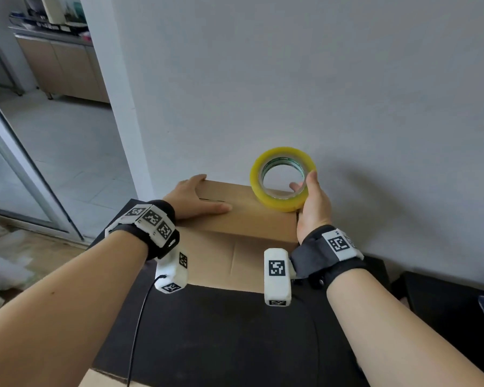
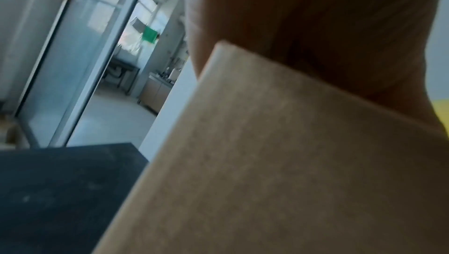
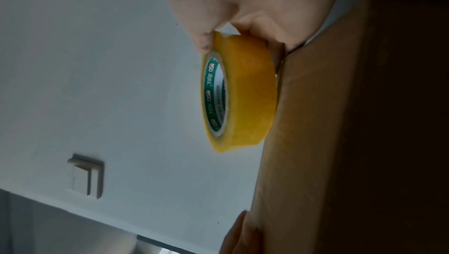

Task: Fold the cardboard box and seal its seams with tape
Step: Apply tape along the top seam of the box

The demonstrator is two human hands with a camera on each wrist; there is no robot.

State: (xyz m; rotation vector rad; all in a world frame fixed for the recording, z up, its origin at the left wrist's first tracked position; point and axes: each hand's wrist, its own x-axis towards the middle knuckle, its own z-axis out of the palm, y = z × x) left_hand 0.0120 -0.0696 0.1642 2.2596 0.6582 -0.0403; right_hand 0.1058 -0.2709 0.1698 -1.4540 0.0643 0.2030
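Observation:
A brown cardboard box stands on a black table against the wall, its top flaps folded down. My left hand lies flat on the box top at its far left corner, fingers straight. My right hand grips a yellow tape roll with a green-printed core, thumb on the outer rim and fingers through the hole. The roll rests tilted on the box's top right edge. In the right wrist view the tape roll touches the box. The left wrist view shows the box side under my palm.
A grey wall rises directly behind the box. To the left are a sliding glass door and a room with cabinets. Another black surface sits at the right. A light switch is on the wall.

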